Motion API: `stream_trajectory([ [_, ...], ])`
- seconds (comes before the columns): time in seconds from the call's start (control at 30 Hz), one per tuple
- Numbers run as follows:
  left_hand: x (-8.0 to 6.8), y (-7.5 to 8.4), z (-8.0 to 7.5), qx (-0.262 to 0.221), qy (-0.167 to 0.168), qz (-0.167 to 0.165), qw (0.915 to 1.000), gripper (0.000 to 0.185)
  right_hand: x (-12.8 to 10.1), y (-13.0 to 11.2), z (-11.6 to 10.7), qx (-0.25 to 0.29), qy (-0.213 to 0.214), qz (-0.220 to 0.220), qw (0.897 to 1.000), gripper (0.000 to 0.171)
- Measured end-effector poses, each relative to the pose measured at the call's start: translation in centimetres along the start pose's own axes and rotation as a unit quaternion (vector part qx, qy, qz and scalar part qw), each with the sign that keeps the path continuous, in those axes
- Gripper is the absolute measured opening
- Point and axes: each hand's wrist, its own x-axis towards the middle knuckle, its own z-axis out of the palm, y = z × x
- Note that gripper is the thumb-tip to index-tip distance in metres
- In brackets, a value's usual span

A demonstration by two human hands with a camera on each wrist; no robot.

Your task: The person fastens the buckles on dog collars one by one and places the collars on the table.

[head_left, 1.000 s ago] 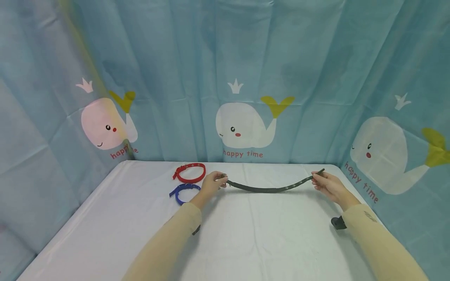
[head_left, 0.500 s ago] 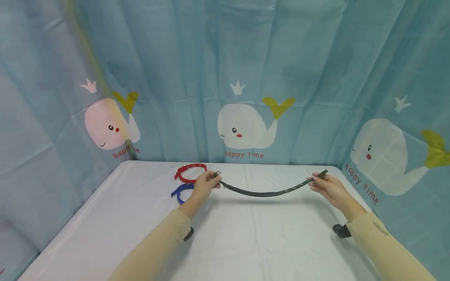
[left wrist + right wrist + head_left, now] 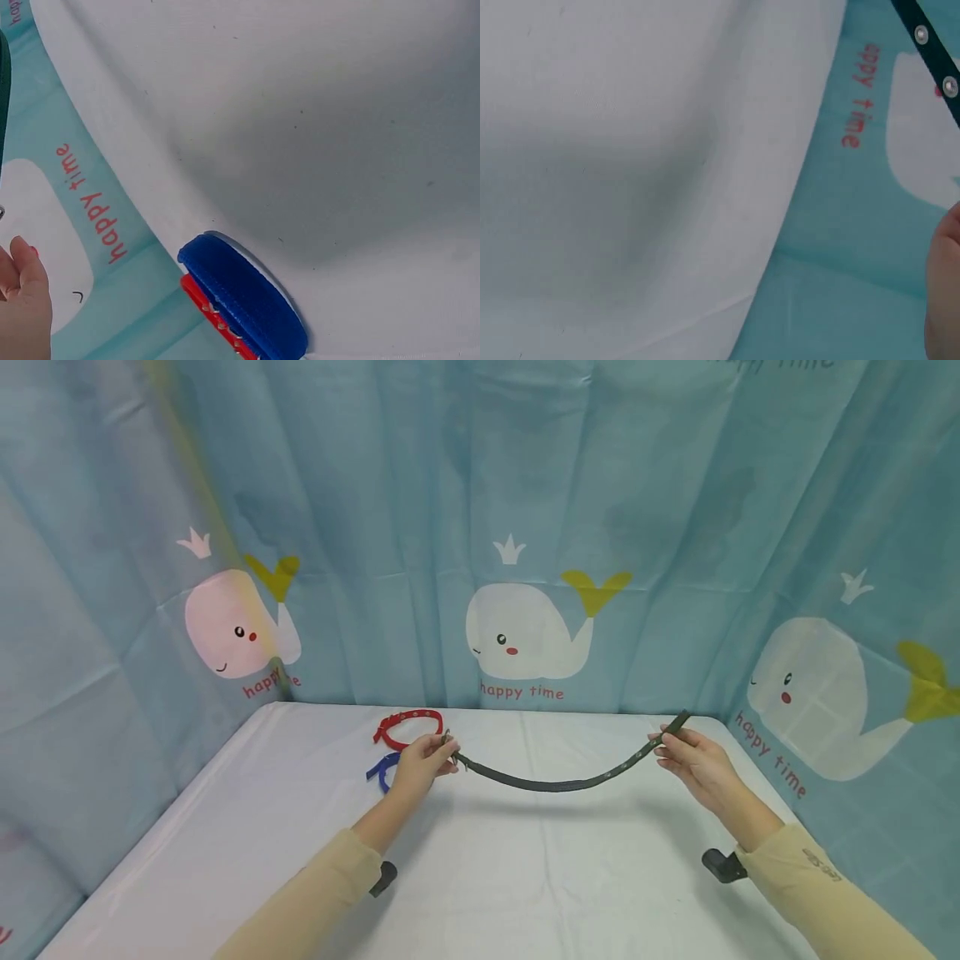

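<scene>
A dark green pet collar [image 3: 551, 786] hangs unfastened between my two hands, sagging in a curve above the white table. My left hand [image 3: 422, 763] pinches its buckle end, where a metal ring pokes up by the fingertips. Near the other end, my right hand [image 3: 697, 766] grips the strap between thumb and fingers, and the tip sticks out above. Metal eyelets show on that half, also on the collar [image 3: 934, 56] in the right wrist view. Just behind my left hand, a red collar [image 3: 411, 717] and a blue collar [image 3: 384, 770] lie looped, partly covered by that hand.
The white table [image 3: 570, 885] ends at a blue curtain [image 3: 420, 635] with printed whales, which closes off the back and both sides. A black wrist device [image 3: 724, 865] sits under my right sleeve, another [image 3: 383, 878] under the left.
My left hand has moved left and slightly nearer with the buckle end, covering more of the blue collar. The green collar sags lower, and its free tip now points more upward.
</scene>
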Motion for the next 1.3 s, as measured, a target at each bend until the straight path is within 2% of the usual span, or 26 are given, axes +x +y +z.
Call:
stream_trajectory([
  [0.23,-0.8,0.7,-0.6,0.003,0.009,-0.024,0.9997,0.032,-1.3,-0.4,2.4,-0.03,0.012,0.009,0.999,0.015],
  [0.33,-1.2,1.1,-0.9,0.003,0.011,-0.03,0.9995,0.033,-1.6,-0.5,3.3,-0.047,-0.008,0.006,0.999,0.013],
  [0.53,-2.0,1.9,-1.4,0.016,0.01,-0.029,0.9994,0.03,-2.0,-0.4,5.0,-0.034,-0.053,-0.013,0.998,0.016],
  [0.8,-3.0,2.4,-2.0,0.006,-0.001,-0.018,0.9998,0.029,-2.5,-0.6,7.2,-0.044,-0.026,-0.032,0.998,0.021],
  [0.93,-3.5,2.8,-2.3,0.003,-0.006,-0.012,0.9999,0.029,-2.7,-0.7,8.2,-0.071,-0.009,-0.041,0.997,0.017],
  [1.07,-4.0,3.5,-2.5,0.003,-0.009,-0.005,0.9999,0.028,-2.9,-0.5,9.1,-0.13,0.002,-0.067,0.989,0.02],
  [1.2,-4.4,4.1,-2.6,0.002,-0.012,0.004,0.9999,0.028,-3.3,-0.4,10.0,-0.193,0.001,-0.112,0.975,0.031],
  [1.3,-4.6,4.4,-2.5,0.005,-0.02,0.012,0.9997,0.027,-3.6,-0.3,10.7,-0.214,-0.004,-0.143,0.966,0.033],
])
